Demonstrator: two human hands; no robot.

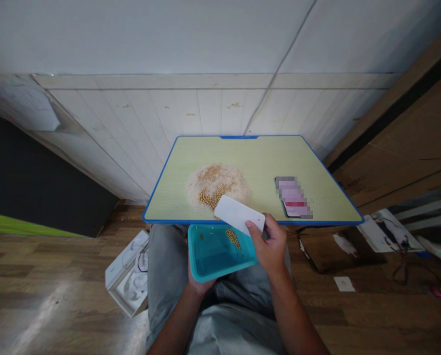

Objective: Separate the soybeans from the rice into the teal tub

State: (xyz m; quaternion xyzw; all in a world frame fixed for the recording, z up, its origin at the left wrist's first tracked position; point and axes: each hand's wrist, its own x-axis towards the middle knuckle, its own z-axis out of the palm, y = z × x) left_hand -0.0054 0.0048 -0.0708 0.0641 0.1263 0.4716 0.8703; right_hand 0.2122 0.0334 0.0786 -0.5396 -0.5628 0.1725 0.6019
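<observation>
My left hand (pixel 202 283) grips a teal plastic tray (pixel 191 256) from beneath, holding it over my lap just below the table's front edge. Some soybeans (pixel 232 237) lie inside the tray, mostly near its right rear. In my right hand (pixel 271 241) is a flat white plastic card (pixel 238 214), thumb on top. The card slants left over the table edge, its far end at the front of a pile of white rice (pixel 238 175) mixed with yellow soybeans (pixel 209 197). Most fingers of my left hand are hidden under the tray.
A phone (pixel 292 197), its screen blurred, lies right of the pile on the blue-edged folding table (pixel 265 155). A white wall stands behind. An open white box (pixel 131 276) sits on the floor at left; cardboard and cables (pixel 394 236) lie at right.
</observation>
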